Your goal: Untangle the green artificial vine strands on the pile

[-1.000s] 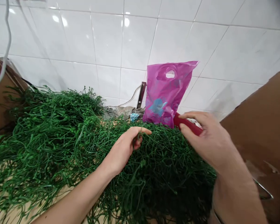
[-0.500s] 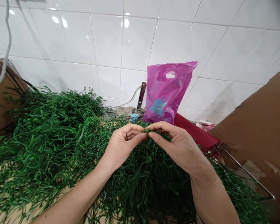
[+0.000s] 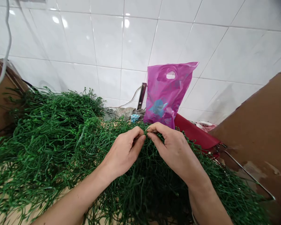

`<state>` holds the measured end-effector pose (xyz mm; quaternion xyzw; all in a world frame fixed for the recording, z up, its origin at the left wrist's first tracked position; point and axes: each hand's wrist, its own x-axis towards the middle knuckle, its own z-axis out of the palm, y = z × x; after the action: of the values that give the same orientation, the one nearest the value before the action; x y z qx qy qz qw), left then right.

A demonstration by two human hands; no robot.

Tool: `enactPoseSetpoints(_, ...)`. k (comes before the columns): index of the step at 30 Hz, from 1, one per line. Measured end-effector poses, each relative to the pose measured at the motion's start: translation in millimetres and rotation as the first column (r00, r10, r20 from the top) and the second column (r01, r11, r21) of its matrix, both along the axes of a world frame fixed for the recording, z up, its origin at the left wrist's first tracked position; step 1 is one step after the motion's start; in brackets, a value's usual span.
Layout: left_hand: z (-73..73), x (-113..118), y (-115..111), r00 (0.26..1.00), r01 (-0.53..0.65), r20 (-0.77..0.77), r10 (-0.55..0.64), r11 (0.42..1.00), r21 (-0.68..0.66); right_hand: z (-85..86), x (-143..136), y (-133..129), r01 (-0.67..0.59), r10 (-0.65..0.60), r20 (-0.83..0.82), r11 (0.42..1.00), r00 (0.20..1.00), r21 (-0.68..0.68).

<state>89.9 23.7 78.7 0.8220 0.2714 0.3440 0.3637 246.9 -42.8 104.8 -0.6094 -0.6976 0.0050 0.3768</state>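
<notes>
Thin green stems with small tips, perhaps plastic plant sprigs, lie in a tangled heap (image 3: 53,134) across the surface. Over the middle of it, my left hand (image 3: 123,153) pinches a bit of green stem between thumb and curled fingers. Fingertip to fingertip with it, my right hand (image 3: 174,150) has thumb and forefinger closed on the same bit of green. Most of that piece is hidden by the fingers. Darker stems hang below and between my wrists.
A purple plastic bag (image 3: 168,93) stands behind my hands against the white tiled wall (image 3: 107,40). To its right are a red padded seat (image 3: 196,132) with a metal frame and a big cardboard sheet (image 3: 262,125). Another cardboard box (image 3: 0,103) and a white cable (image 3: 7,37) are at the left.
My left hand has turned, with its fingers curled in more and its back facing up. Both hands have come slightly lower, still meeting at the fingertips.
</notes>
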Motion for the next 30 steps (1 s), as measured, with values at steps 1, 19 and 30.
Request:
enactPoseSetpoints(1, -1.3, 1, 1, 1.0, 0.023, -0.001, -0.023, 0.999, -0.034, -1.8, -3, 1, 0.021, -0.022, 0.038, 1.0, 0.999, 0.019)
enactPoseSetpoints(19, -6.4, 5, -2, 0.968, 0.174, 0.233, -0.094, 0.919, -0.353, 7.5, 37, -6, 0.247, -0.221, -0.155, 0.953, 0.963, 0.177)
enactPoseSetpoints(30, 0.3, 4, -5, 0.998, 0.042, 0.06, -0.032, 0.984, -0.175, -7.6, 7, 0, 0.195, -0.235, 0.114, 0.939, 0.965, 0.283)
